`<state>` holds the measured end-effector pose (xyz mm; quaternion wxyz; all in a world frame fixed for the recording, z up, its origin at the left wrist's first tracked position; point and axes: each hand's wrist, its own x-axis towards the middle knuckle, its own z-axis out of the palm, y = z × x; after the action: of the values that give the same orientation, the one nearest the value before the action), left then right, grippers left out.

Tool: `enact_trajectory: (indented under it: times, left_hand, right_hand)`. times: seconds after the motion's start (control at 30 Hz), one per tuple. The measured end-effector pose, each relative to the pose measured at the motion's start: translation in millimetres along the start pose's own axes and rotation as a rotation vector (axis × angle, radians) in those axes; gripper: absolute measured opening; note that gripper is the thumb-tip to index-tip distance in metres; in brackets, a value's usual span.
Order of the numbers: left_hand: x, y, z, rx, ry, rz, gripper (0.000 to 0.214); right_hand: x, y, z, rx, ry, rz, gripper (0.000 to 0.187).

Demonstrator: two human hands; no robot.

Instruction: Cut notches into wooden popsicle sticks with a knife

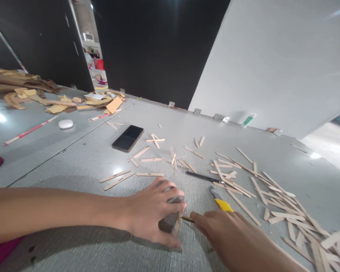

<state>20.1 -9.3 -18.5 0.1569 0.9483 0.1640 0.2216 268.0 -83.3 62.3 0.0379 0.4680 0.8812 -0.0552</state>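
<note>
My left hand (155, 207) reaches across the table, its thumb and fingertips pressing the ends of a flat wooden craft stick (178, 223). My right hand (221, 230) is closed around a thin, dark-tipped pencil (188, 218); most of it is hidden in the fingers. Its point meets the stick or lies just beside it. Directly beyond the right hand is a yellow utility knife (223, 204), partly covered by it. A slim black tool (204, 176) lies farther off among loose sticks.
Many craft sticks (289, 215) are heaped on the right. Pairs and crossed sticks (155, 140) lie around a black phone (128, 138). A white case (65, 124), a red-and-white straw-like stick (31, 130) and brown scraps (56, 104) are at left. Dark panels (158, 49) stand behind.
</note>
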Motion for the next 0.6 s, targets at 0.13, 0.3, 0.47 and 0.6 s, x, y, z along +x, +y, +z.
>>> enact_trajectory:
  times: [0.13, 0.3, 0.47, 0.6]
  left_hand:
    - [0, 0, 0.0, -0.01, 0.039, 0.01, 0.074]
    - [1, 1, -2.1, -0.002, 0.036, 0.013, 0.073]
    - [2, 1, -3.8, -0.009, 0.047, 0.022, 0.068]
    - [2, 1, -3.8, -0.01, 0.049, 0.023, 0.069]
  right_hand:
    - [1, -2, 2, -0.032, -0.01, 0.014, 0.048]
    - [4, -6, -1, -0.06, -0.088, 0.044, 0.045]
    - [2, -10, 1, -0.078, -0.043, -0.001, 0.044]
    - [-1, -10, 3, -0.092, 0.027, -0.021, 0.046]
